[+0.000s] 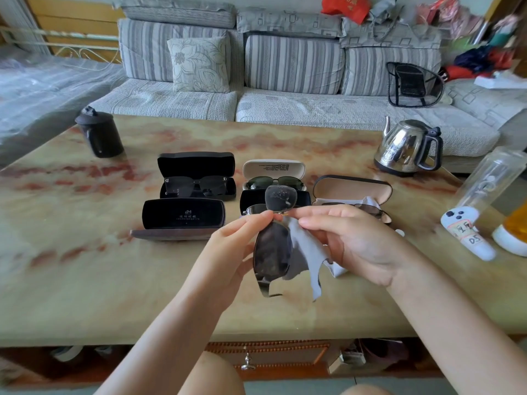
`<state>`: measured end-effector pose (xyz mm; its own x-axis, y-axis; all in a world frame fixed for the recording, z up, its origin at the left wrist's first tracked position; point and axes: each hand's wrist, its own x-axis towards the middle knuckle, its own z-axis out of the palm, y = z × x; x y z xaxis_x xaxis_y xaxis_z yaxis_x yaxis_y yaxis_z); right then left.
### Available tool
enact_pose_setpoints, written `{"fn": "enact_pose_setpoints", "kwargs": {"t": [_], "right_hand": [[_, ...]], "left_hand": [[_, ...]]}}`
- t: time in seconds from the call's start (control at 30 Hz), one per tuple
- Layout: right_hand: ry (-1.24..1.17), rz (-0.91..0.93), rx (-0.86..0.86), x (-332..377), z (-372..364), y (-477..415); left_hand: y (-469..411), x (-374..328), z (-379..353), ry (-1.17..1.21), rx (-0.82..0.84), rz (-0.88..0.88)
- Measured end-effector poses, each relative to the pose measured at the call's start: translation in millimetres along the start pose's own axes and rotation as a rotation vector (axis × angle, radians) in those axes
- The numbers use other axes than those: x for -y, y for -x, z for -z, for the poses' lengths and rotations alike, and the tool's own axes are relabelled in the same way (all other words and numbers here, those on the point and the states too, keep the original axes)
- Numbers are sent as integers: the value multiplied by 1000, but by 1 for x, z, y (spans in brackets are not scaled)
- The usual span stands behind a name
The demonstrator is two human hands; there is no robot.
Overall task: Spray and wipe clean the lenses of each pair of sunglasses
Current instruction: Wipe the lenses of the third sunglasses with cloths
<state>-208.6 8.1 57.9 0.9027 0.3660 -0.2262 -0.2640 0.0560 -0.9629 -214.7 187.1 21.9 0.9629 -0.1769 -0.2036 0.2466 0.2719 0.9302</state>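
A pair of dark sunglasses with a thin metal frame (272,250) is held up over the middle of the table. It is turned on end, so one lens is at 12 o'clock and the other at 6. The top lens is dotted with small spots that look wet. The bridge is pinched by the left hand (236,243) from 9 o'clock and by the right hand (350,246) from 3 o'clock. A soft grey cleaning cloth (305,252) is also gripped in the right hand and hangs behind the lower lens.

The sunglasses are likely light and easy to break. The thin frame could be bent, and the smooth lenses could be slippery when wet and easily scratched. They are best held by the bridge or rim, so no finger marks are left. The cloth is floppy and can be folded round a lens.

The shiny cream-and-red stone-look table (85,252) is hard, so a drop could hurt the glasses. An open black case with black sunglasses (196,178) is seen at 11 o'clock. A white labelled bottle (467,232) lies at 3, a steel kettle (407,149) stands at 2, and a grey striped sofa (293,64) is behind.
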Motion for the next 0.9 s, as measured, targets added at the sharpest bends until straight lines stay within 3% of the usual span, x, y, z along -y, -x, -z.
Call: {"fn": "enact_pose_setpoints", "kwargs": {"t": [0.37,0.63,0.8,0.9], "right_hand": [[-99,-82,55,7,-3,4],[-189,-113,-17,2,-3,7],[40,-144,-40,-7,9,12],[59,-155,-22,-9,16,15]], "left_hand": [[-1,4,0,99,195,149],[1,4,-1,75,93,30],[5,1,-2,-12,12,-103],[4,2,0,-50,-19,-136]]}}
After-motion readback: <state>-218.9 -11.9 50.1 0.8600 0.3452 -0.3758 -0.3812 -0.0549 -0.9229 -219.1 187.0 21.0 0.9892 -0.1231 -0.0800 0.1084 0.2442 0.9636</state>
